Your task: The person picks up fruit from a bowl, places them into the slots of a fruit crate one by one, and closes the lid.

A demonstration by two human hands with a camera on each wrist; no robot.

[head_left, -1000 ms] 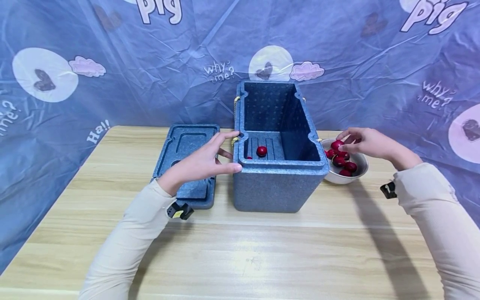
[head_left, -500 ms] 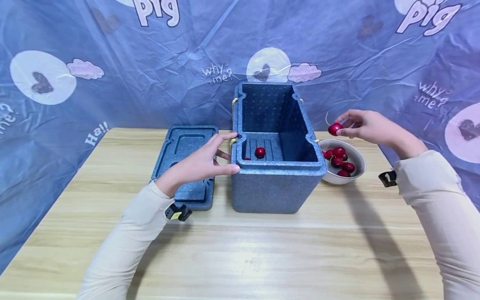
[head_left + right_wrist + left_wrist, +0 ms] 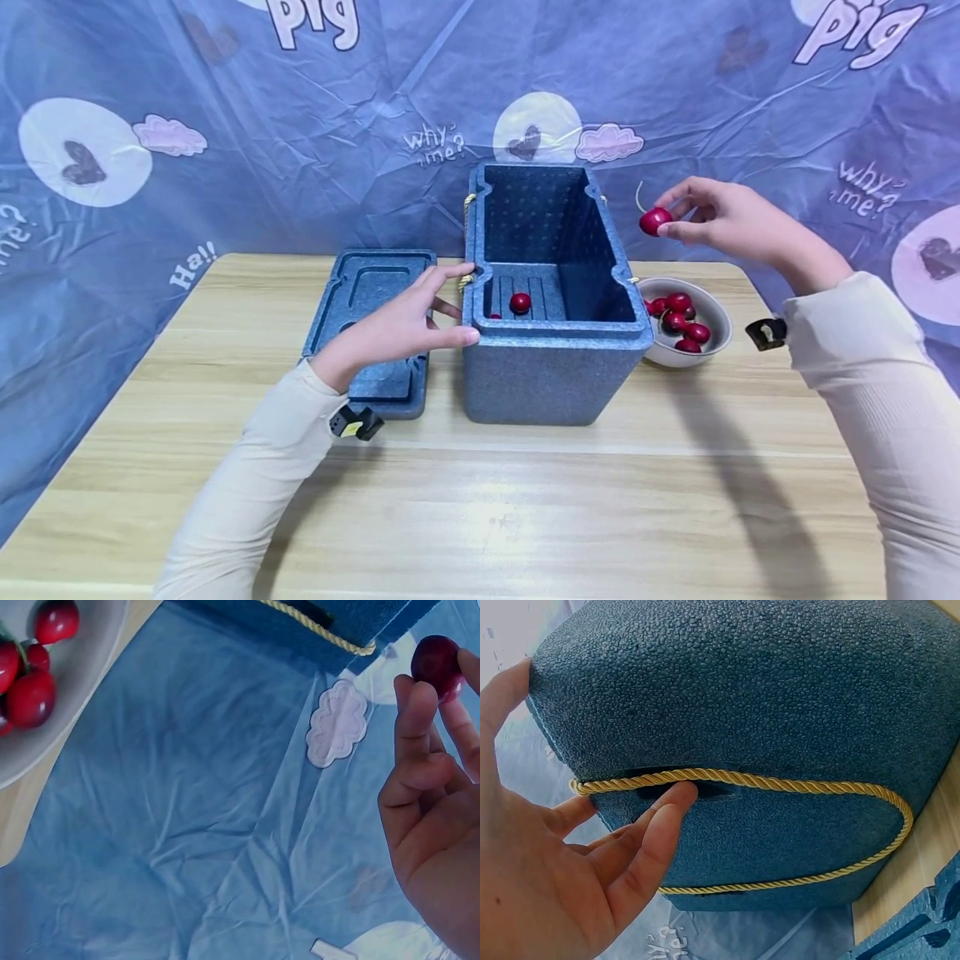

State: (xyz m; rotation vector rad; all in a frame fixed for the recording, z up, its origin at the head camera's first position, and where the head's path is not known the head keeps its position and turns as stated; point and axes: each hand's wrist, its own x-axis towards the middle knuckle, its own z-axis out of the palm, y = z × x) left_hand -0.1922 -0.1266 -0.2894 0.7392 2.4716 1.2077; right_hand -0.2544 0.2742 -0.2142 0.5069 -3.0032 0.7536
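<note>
Backdrop (image 3: 390, 167), pinched cherry (image 3: 656, 222), stem (image 3: 638, 198) head-view only.

Left sleeve (image 3: 247, 475): long, cream, plain, softly creased, ending in left cuff (image 3: 313, 393). Black block-shaped wrist unit (image 3: 356, 423), yellow patch on face, just beside left cuff. Left hand (image 3: 397, 329) bare beyond left cuff. Well to right of left cuff: right sleeve (image 3: 873, 425), likewise cream, creased, cuff fuller; second black unit (image 3: 765, 334), small pale mark; right hand (image 3: 742, 221), also bare.
</note>
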